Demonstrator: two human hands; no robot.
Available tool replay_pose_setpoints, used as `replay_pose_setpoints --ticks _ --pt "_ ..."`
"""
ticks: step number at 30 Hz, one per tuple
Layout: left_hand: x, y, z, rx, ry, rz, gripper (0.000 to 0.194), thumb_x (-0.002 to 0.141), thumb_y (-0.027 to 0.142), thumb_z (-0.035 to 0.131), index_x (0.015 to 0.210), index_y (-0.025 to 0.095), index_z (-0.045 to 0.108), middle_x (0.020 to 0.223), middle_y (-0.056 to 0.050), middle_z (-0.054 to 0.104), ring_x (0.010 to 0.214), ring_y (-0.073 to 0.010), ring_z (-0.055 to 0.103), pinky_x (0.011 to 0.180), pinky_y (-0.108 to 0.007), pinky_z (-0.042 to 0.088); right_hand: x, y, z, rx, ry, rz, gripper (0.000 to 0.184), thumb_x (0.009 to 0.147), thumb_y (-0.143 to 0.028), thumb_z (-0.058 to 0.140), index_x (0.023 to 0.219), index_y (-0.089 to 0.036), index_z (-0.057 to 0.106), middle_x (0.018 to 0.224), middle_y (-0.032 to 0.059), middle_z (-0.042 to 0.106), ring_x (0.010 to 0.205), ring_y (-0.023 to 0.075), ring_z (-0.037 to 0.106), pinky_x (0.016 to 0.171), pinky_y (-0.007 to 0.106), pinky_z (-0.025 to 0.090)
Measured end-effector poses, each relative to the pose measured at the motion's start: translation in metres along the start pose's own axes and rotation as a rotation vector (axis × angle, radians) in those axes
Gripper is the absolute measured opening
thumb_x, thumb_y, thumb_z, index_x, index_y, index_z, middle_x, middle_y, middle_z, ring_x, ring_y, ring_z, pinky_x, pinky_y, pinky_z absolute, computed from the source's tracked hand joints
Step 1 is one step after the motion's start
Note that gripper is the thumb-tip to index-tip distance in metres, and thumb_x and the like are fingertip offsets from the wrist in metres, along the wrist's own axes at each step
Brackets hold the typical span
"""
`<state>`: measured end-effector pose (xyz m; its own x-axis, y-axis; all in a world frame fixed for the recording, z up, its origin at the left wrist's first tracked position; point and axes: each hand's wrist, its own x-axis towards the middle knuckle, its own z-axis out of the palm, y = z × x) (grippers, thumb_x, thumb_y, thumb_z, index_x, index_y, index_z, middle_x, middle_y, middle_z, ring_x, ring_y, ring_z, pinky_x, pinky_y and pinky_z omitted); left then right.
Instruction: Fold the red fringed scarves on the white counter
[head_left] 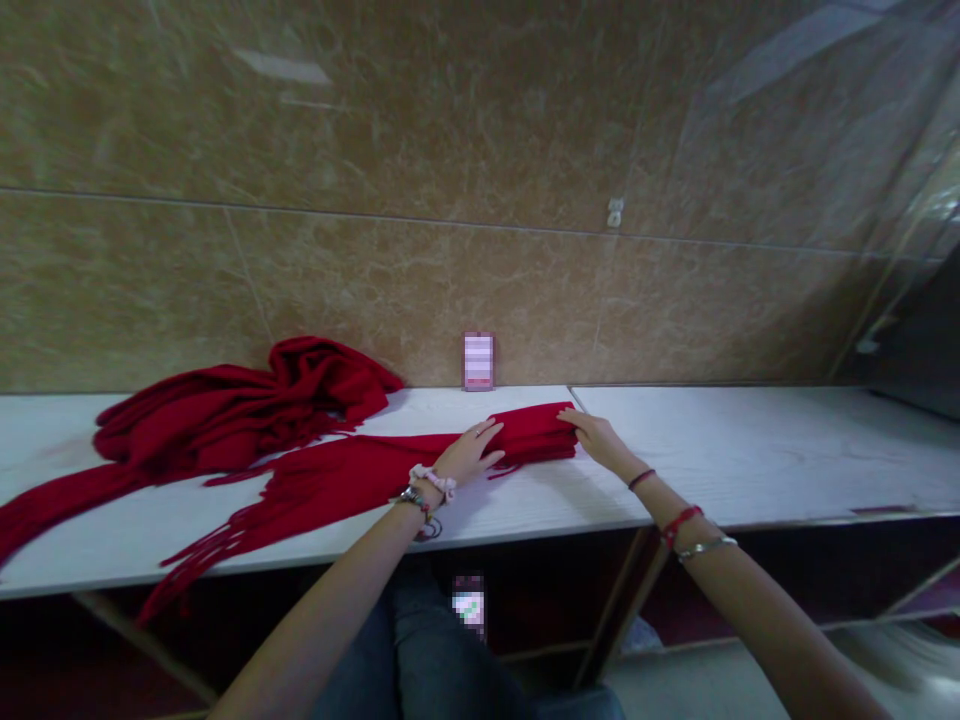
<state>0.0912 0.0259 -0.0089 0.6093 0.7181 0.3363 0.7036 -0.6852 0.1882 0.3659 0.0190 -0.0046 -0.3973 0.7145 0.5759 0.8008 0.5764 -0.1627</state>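
A red fringed scarf (pixel 337 470) lies along the white counter, its right part folded into a thick layered bundle. My left hand (pixel 466 455) rests over the near side of the fold, fingers stretched out and thumb apart. At the bundle's right end, my right hand (pixel 589 435) has its fingers closed on the edge of the cloth; the thumb is partly hidden. Loose fringe from the scarf's left end hangs over the counter's front edge. Behind and to the left sits a heap of more red cloth (pixel 217 410), with one strip trailing off to the left.
A phone-like device (pixel 478 362) leans against the brown marbled wall (pixel 420 270) behind the counter. The white counter (pixel 720 450) extends to the right, with a seam near my right hand. Dark open compartments (pixel 555 600) lie below its front edge, in front of my legs.
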Motion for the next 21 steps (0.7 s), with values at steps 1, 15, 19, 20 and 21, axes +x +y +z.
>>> replay_pose_setpoints --ticks 1,15,19,20,21 --pt "0.000 -0.002 0.000 0.017 -0.001 -0.013 0.049 0.083 0.024 0.046 0.130 0.013 0.037 0.136 -0.012 0.037 0.124 -0.0184 0.036 0.104 -0.031 0.031 0.000 -0.001 -0.001 -0.029 -0.009 -0.018 0.054 0.068 0.001 0.034 0.112 -0.017 0.059 0.116 0.0057 0.060 0.114 0.0177 0.050 0.099 0.037 0.039" --pt "-0.009 0.002 -0.019 0.362 0.141 0.027 0.044 0.082 0.002 0.033 0.122 0.015 0.047 0.124 -0.009 0.053 0.113 -0.0146 0.049 0.095 -0.028 0.042 0.003 -0.002 -0.008 -0.230 -0.002 -0.026 0.036 0.083 -0.006 0.038 0.112 -0.015 0.057 0.112 0.0096 0.062 0.103 0.0182 0.058 0.089 0.032 0.047" --pt "-0.026 0.005 -0.004 0.391 -0.006 0.031 0.049 0.079 0.000 0.033 0.125 0.015 0.044 0.130 -0.009 0.048 0.115 -0.0143 0.048 0.091 -0.025 0.044 -0.011 0.001 -0.002 -0.227 -0.028 -0.176 0.042 0.078 0.000 0.038 0.112 -0.014 0.058 0.118 0.0108 0.058 0.112 0.0191 0.051 0.095 0.036 0.043" --pt "-0.028 0.007 0.001 0.391 -0.016 0.013 0.050 0.079 0.000 0.033 0.126 0.014 0.042 0.130 -0.009 0.047 0.114 -0.0148 0.049 0.089 -0.025 0.045 -0.014 0.003 -0.001 -0.230 -0.031 -0.192 0.042 0.078 0.000 0.037 0.112 -0.013 0.057 0.119 0.0116 0.057 0.114 0.0193 0.050 0.096 0.036 0.042" --pt "-0.028 0.009 0.005 0.387 -0.009 -0.004 0.049 0.080 0.002 0.034 0.127 0.013 0.042 0.130 -0.010 0.046 0.114 -0.0155 0.049 0.088 -0.026 0.046 -0.016 0.004 0.000 -0.234 -0.028 -0.197 0.043 0.078 0.000 0.036 0.113 -0.012 0.057 0.120 0.0127 0.056 0.114 0.0195 0.049 0.096 0.036 0.042"
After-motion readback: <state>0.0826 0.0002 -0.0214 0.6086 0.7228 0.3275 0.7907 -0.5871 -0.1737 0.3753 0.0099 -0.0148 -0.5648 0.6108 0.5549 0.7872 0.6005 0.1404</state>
